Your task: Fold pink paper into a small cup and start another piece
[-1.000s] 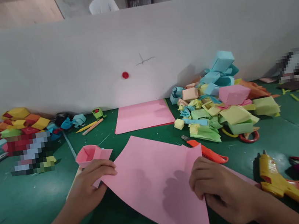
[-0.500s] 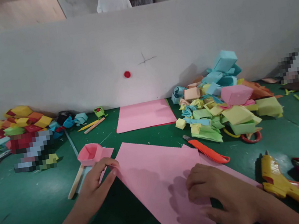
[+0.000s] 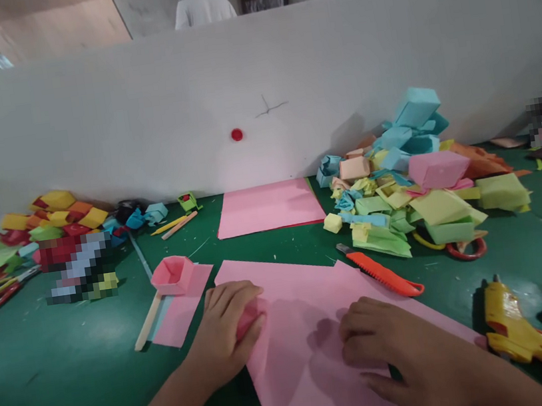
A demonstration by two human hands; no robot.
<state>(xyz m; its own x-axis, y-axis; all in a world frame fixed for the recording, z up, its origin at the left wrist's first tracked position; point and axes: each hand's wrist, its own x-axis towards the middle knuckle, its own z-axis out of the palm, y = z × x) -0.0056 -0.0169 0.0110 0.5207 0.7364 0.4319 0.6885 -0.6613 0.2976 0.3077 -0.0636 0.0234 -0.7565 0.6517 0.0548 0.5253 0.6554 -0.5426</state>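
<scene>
On green bench point(image 3: 65, 386), pink sheet point(image 3: 300, 306) lies before me, left edge curled up. My left grip point(image 3: 232, 326) pinches that edge; right grip point(image 3: 397, 350) half-curled over sheet, can't tell whether pressing. Uneven pinch could crease sheet crooked; sideways slip could snag it on nearby cutter point(image 3: 384, 274).

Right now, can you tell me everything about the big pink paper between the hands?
The pink paper is a plain, smooth, thin-looking sheet spread over the green table. Its left side is curved up where the left hand grips it. The right hand is over its right part, fingers loosely bent. Shadows darken its middle, and its near end runs out of the picture.
</scene>
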